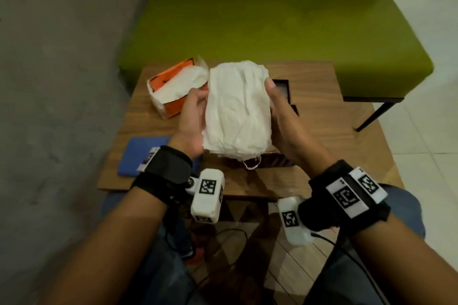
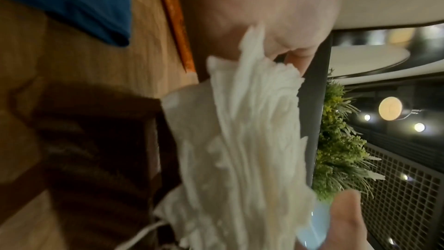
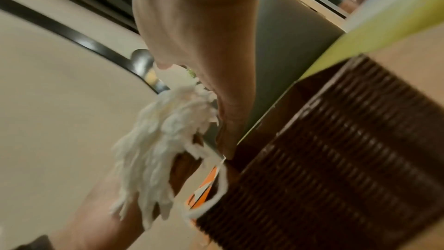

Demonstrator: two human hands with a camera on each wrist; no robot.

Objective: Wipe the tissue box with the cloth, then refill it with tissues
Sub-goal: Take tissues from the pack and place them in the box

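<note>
Left of my grip, the folded blue cloth (image 1: 146, 153) lies flat at the near left edge of the small wooden table (image 1: 347, 116), partly hidden behind my left wrist strap. Beyond it, up and left of the grip, sits the torn-open orange plastic tissue pack (image 1: 173, 89) with white tissues showing in its slit. My left hand (image 1: 192, 119) holds the left side of the thick white stack of tissues (image 1: 238, 109), thumb on top and fingers curled under its edge; the left wrist view shows the layered tissue edges running past my palm. The stack is lifted clear of the table, pressed between both hands in the middle of the head view. Directly beneath it stands the dark brown woven tissue box (image 3: 336, 159), only its near rim and ribbed side showing, a loose white strip hanging against it. My right hand (image 1: 285, 116) grips the stack's right side, thumb up at the top corner. Just beyond the grip to the right lies a dark rectangular frame (image 1: 282, 89), partly covered. Behind the table stands the green upholstered bench (image 1: 272, 27).
</note>
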